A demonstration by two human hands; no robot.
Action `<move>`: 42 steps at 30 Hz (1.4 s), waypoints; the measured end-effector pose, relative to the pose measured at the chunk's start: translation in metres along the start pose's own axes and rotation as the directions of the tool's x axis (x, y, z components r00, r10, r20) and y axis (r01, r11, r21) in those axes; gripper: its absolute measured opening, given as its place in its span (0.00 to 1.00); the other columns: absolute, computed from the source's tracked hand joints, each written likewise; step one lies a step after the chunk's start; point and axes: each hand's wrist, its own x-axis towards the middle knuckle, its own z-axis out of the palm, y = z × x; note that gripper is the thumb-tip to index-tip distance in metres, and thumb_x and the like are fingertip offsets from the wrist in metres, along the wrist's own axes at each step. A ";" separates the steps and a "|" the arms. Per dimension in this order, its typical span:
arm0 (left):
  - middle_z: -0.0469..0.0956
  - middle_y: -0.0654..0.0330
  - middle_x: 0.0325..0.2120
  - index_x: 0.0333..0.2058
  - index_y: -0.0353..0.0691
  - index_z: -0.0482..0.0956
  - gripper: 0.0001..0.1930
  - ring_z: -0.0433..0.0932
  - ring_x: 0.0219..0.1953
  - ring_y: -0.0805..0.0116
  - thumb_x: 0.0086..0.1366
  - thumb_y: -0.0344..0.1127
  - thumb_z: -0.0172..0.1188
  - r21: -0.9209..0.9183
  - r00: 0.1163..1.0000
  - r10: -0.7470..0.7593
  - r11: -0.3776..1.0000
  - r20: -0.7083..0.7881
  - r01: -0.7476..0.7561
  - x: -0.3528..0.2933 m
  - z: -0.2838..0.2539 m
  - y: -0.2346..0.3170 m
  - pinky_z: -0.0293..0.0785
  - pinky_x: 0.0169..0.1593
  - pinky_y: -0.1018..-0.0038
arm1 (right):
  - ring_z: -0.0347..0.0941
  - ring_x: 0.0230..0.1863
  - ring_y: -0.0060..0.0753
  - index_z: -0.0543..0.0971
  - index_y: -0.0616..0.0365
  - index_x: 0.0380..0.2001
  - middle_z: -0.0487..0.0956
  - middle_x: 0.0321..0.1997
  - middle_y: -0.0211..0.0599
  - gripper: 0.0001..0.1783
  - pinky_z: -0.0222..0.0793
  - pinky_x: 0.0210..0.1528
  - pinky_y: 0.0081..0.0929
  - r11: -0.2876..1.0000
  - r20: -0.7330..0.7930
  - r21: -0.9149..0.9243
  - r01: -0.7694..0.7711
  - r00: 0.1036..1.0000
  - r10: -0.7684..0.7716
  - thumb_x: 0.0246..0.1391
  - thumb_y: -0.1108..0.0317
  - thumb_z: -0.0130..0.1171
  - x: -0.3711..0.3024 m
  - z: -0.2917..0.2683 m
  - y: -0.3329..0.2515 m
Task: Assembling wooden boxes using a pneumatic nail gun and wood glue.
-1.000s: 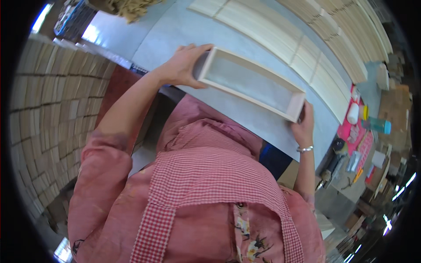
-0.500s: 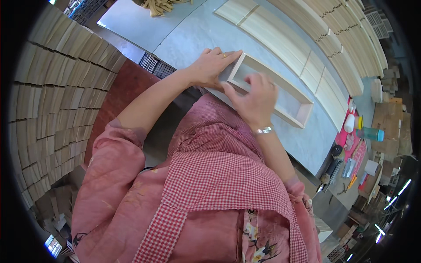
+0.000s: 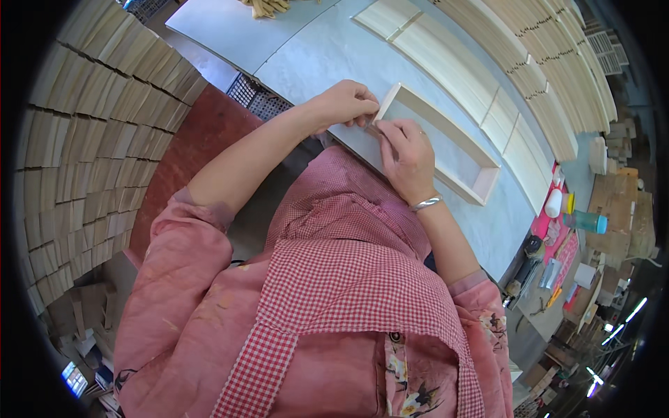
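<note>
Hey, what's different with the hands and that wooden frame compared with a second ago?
The right hand has let go of the wooden frame's right end and moved left, close to the left hand at the near left corner. The left hand's fingers have drawn in there. The pale wooden strips beyond stayed as they were.

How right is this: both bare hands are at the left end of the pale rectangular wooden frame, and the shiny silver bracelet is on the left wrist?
Wrong wrist: the head view shows the shiny silver bracelet on the right wrist. The bare left hand and bare right hand are at the left end of the pale rectangular wooden frame.
</note>
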 end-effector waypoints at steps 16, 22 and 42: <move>0.75 0.62 0.17 0.24 0.35 0.80 0.06 0.68 0.19 0.76 0.56 0.31 0.64 -0.054 0.975 -0.032 0.998 0.222 0.045 0.034 -0.022 -0.002 0.62 0.23 0.83 | 0.70 0.38 0.41 0.77 0.54 0.43 0.74 0.40 0.36 0.16 0.70 0.41 0.34 0.998 0.101 0.057 -0.028 0.995 0.022 0.48 0.72 0.53 -0.002 -0.002 0.003; 0.79 0.57 0.25 0.39 0.30 0.80 0.13 0.71 0.21 0.72 0.52 0.24 0.62 0.423 0.943 0.277 0.844 0.184 -0.331 0.035 -0.015 0.004 0.71 0.24 0.76 | 0.71 0.43 0.40 0.76 0.50 0.40 0.74 0.41 0.34 0.12 0.71 0.46 0.35 0.997 0.149 0.082 -0.008 0.989 -0.004 0.50 0.72 0.54 -0.005 0.014 0.012; 0.75 0.54 0.29 0.36 0.31 0.73 0.10 0.70 0.30 0.65 0.70 0.34 0.53 0.573 0.659 0.680 0.694 -0.323 -0.436 0.039 0.002 -0.050 0.70 0.40 0.71 | 0.72 0.45 0.41 0.77 0.52 0.39 0.75 0.44 0.38 0.11 0.70 0.49 0.36 0.998 -0.207 0.024 -0.053 0.977 0.057 0.49 0.71 0.59 -0.026 -0.016 0.008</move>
